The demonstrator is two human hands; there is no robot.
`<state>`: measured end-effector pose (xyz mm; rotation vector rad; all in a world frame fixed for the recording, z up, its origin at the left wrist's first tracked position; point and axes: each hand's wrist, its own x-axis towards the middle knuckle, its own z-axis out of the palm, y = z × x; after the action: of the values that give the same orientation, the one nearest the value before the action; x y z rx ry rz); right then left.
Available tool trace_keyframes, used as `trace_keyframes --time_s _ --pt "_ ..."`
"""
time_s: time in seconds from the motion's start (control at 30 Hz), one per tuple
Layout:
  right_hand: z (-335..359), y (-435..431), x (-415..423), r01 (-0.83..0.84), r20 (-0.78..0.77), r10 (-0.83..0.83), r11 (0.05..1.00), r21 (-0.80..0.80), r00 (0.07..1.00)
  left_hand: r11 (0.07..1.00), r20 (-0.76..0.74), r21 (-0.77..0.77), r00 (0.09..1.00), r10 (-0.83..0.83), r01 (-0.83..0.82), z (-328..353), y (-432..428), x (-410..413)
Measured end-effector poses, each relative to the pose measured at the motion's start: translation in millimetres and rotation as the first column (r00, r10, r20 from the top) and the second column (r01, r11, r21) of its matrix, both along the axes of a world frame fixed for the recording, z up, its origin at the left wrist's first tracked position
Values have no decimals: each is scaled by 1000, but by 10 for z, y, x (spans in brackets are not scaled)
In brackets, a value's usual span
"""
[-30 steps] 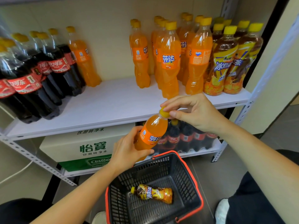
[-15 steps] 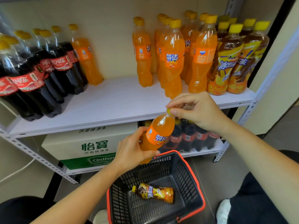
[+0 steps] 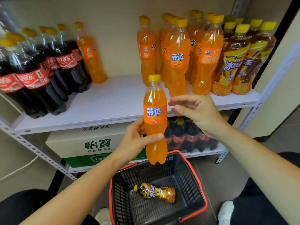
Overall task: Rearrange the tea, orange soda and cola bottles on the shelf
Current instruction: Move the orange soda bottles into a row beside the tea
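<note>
My left hand (image 3: 135, 140) grips an orange soda bottle (image 3: 155, 111) by its lower half and holds it upright in front of the white shelf (image 3: 113, 101). My right hand (image 3: 196, 111) hovers just right of the bottle with relaxed fingers and holds nothing. On the shelf stand several cola bottles (image 3: 37, 75) at the left with one orange soda (image 3: 90, 54) beside them, a group of orange sodas (image 3: 178, 52) right of centre, and several tea bottles (image 3: 235, 62) at the far right. One tea bottle (image 3: 155, 192) lies in the basket.
A black basket with a red rim (image 3: 201, 184) sits on the floor below my hands. The lower shelf holds a white and green water carton (image 3: 97, 143) and more cola bottles (image 3: 186, 137). Grey shelf posts (image 3: 253, 114) stand at both sides. My shoes are beside the basket.
My right hand has let go of the bottle's cap and opened. My left hand has raised the orange soda and turned it upright, up to the shelf's front edge.
</note>
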<state>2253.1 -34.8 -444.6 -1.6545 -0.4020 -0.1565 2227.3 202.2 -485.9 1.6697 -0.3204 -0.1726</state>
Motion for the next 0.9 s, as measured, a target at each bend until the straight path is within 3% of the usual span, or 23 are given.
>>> trace_keyframes --time_s 0.1,0.17,0.27,0.37,0.57,0.67,0.73,0.83,0.9 --pt "-86 117 -49 -58 -259 53 998 -11 964 996 45 -80 998 46 -43 116 47 54" --pt "-184 227 -102 -93 -455 70 995 -30 888 989 68 -128 994 81 -72 193 75 83" --pt "-272 418 -198 -146 -682 307 948 284 664 980 91 -166 988 128 -112 280 123 116" --pt "-291 540 -247 -109 -672 508 833 542 539 974 104 -175 981 164 -144 320 182 139" --pt "-298 641 -280 -49 -637 642 719 693 425 947 49 -213 965 256 -241 329 264 171" --pt "-309 646 -284 -153 -592 664 714 683 457 938 18 -216 959 282 -272 339 313 196" --pt "-330 668 -309 -252 -573 612 772 584 545 932 -3 -219 955 297 -290 347 339 211" --pt "-381 733 -355 -237 -504 323 944 229 801 925 -38 -232 953 301 -301 364 349 218" --pt "-400 759 -355 -143 -349 134 990 -1 928 924 -53 -245 955 291 -295 377 341 209"
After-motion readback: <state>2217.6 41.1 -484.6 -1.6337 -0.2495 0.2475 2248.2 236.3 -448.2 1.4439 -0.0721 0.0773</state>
